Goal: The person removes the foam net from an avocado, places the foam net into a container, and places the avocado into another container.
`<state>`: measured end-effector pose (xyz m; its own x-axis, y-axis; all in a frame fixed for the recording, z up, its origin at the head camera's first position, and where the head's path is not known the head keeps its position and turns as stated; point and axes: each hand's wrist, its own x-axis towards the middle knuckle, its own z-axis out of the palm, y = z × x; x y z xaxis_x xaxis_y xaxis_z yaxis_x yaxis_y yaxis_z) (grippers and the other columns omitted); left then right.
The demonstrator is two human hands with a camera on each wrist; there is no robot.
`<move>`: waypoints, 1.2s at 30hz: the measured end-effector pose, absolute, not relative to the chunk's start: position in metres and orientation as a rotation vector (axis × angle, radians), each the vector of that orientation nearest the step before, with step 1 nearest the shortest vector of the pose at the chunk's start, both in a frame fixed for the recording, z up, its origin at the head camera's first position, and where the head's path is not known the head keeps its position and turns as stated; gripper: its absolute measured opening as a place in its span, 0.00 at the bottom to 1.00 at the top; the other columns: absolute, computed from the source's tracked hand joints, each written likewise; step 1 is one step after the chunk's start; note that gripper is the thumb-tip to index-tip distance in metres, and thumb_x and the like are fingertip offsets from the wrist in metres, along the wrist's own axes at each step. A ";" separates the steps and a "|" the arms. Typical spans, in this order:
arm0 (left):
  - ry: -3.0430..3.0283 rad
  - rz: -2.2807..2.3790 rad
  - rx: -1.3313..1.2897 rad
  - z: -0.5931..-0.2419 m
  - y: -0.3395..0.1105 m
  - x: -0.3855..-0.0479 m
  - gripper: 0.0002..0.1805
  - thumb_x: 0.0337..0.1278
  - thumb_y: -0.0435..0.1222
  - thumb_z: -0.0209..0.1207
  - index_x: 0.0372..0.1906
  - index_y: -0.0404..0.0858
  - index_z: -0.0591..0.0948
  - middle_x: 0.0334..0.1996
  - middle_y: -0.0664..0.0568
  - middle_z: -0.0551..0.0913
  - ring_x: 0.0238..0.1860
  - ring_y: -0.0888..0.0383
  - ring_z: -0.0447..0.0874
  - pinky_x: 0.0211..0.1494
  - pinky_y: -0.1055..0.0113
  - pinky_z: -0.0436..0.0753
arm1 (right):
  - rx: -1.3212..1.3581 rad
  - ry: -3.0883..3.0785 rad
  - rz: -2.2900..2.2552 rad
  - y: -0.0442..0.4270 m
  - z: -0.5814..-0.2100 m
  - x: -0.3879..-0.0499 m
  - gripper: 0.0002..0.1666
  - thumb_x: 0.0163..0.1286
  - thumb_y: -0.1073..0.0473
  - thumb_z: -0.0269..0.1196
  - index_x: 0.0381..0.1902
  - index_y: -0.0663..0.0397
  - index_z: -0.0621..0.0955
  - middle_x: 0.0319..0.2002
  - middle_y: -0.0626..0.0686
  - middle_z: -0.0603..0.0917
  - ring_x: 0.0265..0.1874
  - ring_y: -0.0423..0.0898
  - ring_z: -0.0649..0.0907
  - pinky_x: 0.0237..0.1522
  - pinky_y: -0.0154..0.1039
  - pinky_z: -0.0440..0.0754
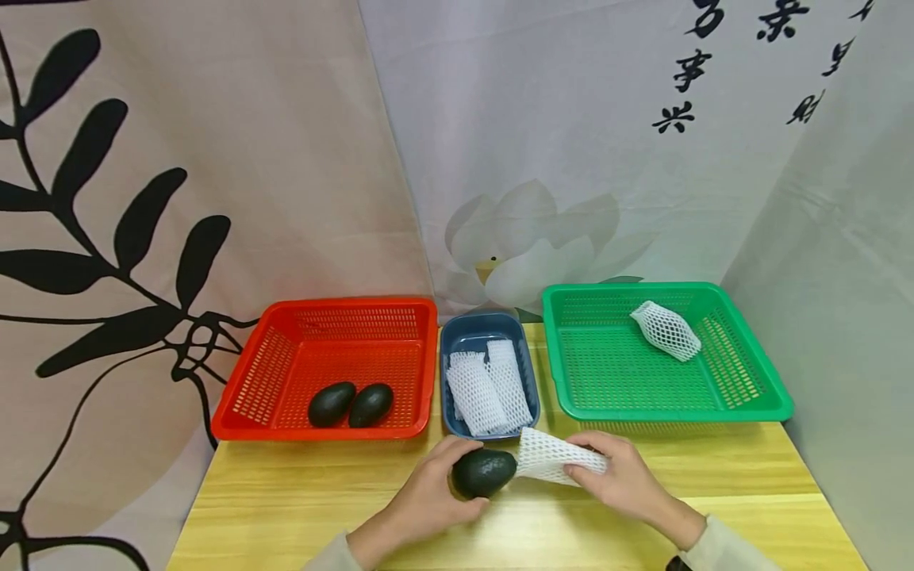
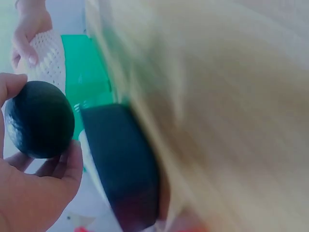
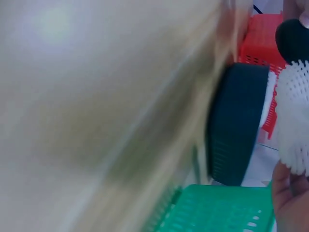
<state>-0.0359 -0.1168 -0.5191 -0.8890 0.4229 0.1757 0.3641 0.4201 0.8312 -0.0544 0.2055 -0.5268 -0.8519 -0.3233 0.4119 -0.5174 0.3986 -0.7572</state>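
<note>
Dark and glossy, an avocado (image 1: 484, 473) is gripped by my left hand (image 1: 437, 493), fingers and thumb curled round it above the table. My right hand (image 1: 624, 480) pinches a white foam net sleeve (image 1: 553, 457) by its right end. The sleeve's other end meets the avocado's right tip. In the left wrist view the avocado (image 2: 40, 119) sits between thumb and fingers, and the sleeve (image 2: 49, 58) lies beyond it. The right wrist view catches the sleeve (image 3: 293, 116) against the avocado (image 3: 292, 42).
Two avocados (image 1: 351, 404) lie in a red basket (image 1: 324, 435) at the left. Between the baskets, a dark blue basket (image 1: 531, 373) holds several flattened foam sleeves (image 1: 485, 392). At right, a green basket (image 1: 671, 415) contains a netted, bulging item (image 1: 667, 331). A fabric backdrop stands behind.
</note>
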 end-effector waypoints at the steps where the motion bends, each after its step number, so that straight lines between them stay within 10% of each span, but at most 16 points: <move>1: 2.603 1.505 0.715 -0.516 -0.119 -0.036 0.37 0.41 0.34 0.81 0.63 0.44 0.81 0.57 0.61 0.79 0.55 0.60 0.80 0.60 0.62 0.82 | 0.765 -2.431 1.434 0.205 -0.525 -0.056 0.24 0.48 0.74 0.78 0.43 0.49 0.88 0.39 0.46 0.90 0.35 0.38 0.85 0.34 0.33 0.83; 20: 2.998 1.527 0.623 -0.476 -0.173 -0.067 0.39 0.38 0.34 0.82 0.63 0.45 0.81 0.57 0.56 0.81 0.55 0.57 0.82 0.57 0.57 0.83 | 0.685 -2.302 1.254 0.191 -0.484 -0.093 0.22 0.48 0.74 0.78 0.42 0.55 0.87 0.40 0.51 0.90 0.35 0.41 0.86 0.35 0.29 0.82; 36: 3.057 1.389 0.058 -0.482 -0.191 -0.097 0.38 0.48 0.40 0.78 0.68 0.37 0.79 0.57 0.45 0.80 0.51 0.47 0.82 0.51 0.49 0.82 | 0.466 -2.269 1.070 0.161 -0.471 -0.133 0.18 0.53 0.67 0.78 0.43 0.59 0.88 0.38 0.55 0.90 0.30 0.50 0.87 0.29 0.48 0.83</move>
<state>-0.0972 -0.1911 -0.4818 -0.9761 -0.0576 0.2094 0.1198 0.6613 0.7405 -0.1331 0.1607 -0.4710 -0.7698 -0.0642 0.6350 -0.5309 0.6168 -0.5812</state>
